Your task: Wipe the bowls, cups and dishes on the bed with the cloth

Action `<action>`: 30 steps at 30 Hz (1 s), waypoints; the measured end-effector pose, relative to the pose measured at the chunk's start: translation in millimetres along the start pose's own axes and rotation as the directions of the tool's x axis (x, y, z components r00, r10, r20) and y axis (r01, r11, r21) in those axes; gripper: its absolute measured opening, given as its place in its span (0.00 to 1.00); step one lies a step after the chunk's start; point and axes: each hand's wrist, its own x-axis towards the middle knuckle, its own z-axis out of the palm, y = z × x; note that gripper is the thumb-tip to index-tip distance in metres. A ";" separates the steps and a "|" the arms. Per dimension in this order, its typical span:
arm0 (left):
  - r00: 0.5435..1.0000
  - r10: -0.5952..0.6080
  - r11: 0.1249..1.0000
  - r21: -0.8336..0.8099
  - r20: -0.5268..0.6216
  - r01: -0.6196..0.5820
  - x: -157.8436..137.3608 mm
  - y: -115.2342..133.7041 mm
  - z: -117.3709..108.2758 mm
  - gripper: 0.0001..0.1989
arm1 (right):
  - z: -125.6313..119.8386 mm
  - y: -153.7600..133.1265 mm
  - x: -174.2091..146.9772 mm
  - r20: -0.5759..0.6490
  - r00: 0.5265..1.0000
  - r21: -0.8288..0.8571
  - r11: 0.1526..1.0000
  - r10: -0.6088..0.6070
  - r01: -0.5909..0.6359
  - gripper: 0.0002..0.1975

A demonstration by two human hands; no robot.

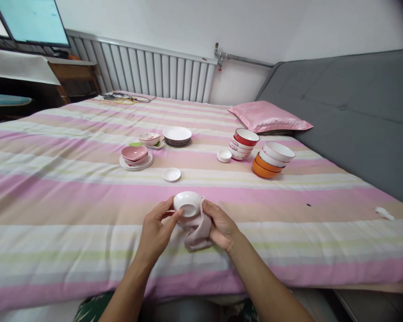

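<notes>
A small white dish [188, 200] is tilted in front of me with its underside and foot ring facing me. My left hand [158, 230] pinches its left edge, thumb on the base. At its right edge my right hand [221, 226] grips a pale pink cloth [199, 230], which touches the dish and hangs down below it. Parts of the right fingers are hidden behind the cloth. Just beyond, another small white dish [171, 174] lies on the striped bedspread [97, 201].
Pink bowls on plates [136, 157], leaf-shaped dishes [150, 138] and a plate stack [177, 135] stand left of centre. To the right are small stacked dishes [224, 155], red-rimmed bowls [244, 144] and orange and white bowls [272, 160]. A pink pillow [268, 116] lies behind.
</notes>
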 end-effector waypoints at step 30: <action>0.942 0.214 0.920 0.270 0.258 -0.283 -1.4 -2.6 -4.8 0.16 | -2.9 -21.6 -11.3 0.129 0.991 -0.410 0.909 -0.021 0.072 0.15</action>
